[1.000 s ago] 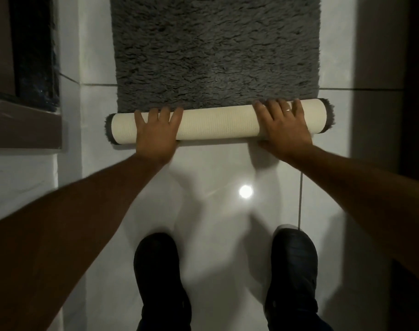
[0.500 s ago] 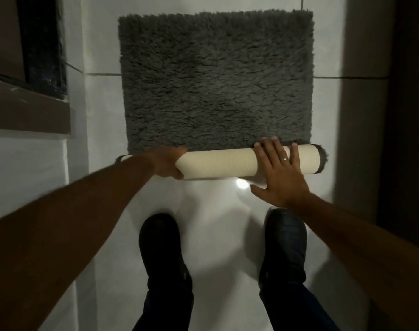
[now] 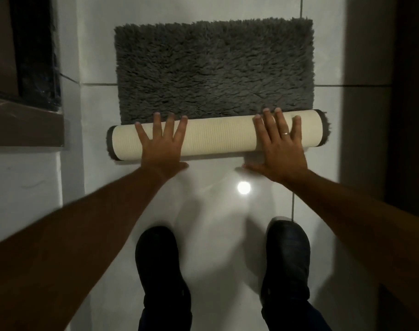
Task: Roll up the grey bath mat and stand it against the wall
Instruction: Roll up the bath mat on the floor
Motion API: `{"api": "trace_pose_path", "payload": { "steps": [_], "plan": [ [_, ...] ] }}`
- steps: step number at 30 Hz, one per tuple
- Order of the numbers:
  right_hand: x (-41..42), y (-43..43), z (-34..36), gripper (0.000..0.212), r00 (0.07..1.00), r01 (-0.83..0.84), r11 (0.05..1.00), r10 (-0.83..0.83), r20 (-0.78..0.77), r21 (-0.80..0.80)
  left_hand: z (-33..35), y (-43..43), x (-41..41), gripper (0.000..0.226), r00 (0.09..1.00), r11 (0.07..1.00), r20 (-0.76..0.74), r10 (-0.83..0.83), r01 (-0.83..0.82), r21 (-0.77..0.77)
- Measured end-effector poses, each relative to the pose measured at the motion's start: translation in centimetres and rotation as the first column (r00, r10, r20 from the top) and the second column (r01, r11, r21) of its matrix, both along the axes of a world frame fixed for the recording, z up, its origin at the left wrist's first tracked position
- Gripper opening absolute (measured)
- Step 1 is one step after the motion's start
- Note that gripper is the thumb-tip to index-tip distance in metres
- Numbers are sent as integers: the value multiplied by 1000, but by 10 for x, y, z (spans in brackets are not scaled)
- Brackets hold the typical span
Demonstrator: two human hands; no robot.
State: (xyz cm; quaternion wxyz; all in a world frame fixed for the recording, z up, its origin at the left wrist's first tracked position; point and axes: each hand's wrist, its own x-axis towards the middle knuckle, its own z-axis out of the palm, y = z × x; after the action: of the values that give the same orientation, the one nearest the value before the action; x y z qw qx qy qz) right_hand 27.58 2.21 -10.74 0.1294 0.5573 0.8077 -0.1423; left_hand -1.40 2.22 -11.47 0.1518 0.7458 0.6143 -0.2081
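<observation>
The grey shaggy bath mat (image 3: 213,68) lies on the white tiled floor, its far part still flat. Its near end is rolled into a tube (image 3: 218,137) that shows the cream ribbed backing, with grey pile at both ends. My left hand (image 3: 163,144) rests flat on the left part of the roll, fingers spread. My right hand (image 3: 281,146), with a ring on one finger, lies flat on the right part, fingers spread and the thumb down on the floor. Neither hand grips the roll.
My two black shoes (image 3: 163,271) (image 3: 287,261) stand on the glossy floor just behind the roll. A white wall (image 3: 20,182) with a dark brown ledge (image 3: 24,123) runs along the left. A dark door or panel (image 3: 408,91) lines the right side.
My left hand, curled around the roll half a second ago, now lies flat with fingers spread. The roll has advanced over the mat compared with one second ago.
</observation>
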Motion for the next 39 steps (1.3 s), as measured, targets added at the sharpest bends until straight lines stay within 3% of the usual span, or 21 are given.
{"api": "trace_pose_path", "payload": {
  "steps": [4,9,11,13,15,18,20,22,24,25,26,28,31,36,39],
  "plan": [
    [2,37,-2,100,997,-29,1000,29,66,1,-2,25,-9,82,997,1000,76,-1,-1,29],
    [14,12,6,84,997,-75,989,73,-16,-131,6,-9,-9,67,995,999,96,-30,32,-28],
    [19,-10,12,88,995,-96,968,91,-31,-232,10,-33,-9,73,990,962,134,35,3,-272],
    [21,-33,15,97,996,-93,947,91,-21,-309,10,-50,-11,81,992,867,107,66,-4,-498],
    [22,-57,16,102,997,-82,960,82,-8,-268,9,-50,-12,88,995,797,86,60,4,-604],
    [23,-77,15,89,997,-70,991,68,-22,-110,10,-21,-15,100,986,716,124,114,5,-698],
    [24,-59,10,86,992,-119,991,116,-49,-65,16,-5,-15,106,991,826,124,45,32,-563],
    [22,-22,3,89,986,-158,986,154,-66,-58,25,-3,-19,100,988,972,151,5,31,-234],
    [16,19,1,83,995,-65,998,64,-75,-9,29,-14,-27,71,966,985,258,-8,-36,167],
    [12,34,2,78,997,22,1000,-20,-81,17,29,-19,-32,58,952,959,304,-27,-61,276],
    [7,44,3,73,991,104,994,-100,-84,39,29,-21,-34,57,951,959,307,-41,-49,280],
    [-6,49,9,66,984,152,986,-145,-104,68,25,-20,-27,86,974,995,227,-10,-14,101],
    [-24,40,17,75,992,-13,999,17,-123,30,14,4,-18,125,989,998,146,41,-34,-51],
    [-52,84,12,102,995,-34,997,27,-97,-66,0,67,-34,136,981,982,173,86,-54,-182],
    [-76,141,1,126,989,-128,931,95,-110,-342,0,81,-38,135,976,980,203,74,-33,-197]
  ]
}}
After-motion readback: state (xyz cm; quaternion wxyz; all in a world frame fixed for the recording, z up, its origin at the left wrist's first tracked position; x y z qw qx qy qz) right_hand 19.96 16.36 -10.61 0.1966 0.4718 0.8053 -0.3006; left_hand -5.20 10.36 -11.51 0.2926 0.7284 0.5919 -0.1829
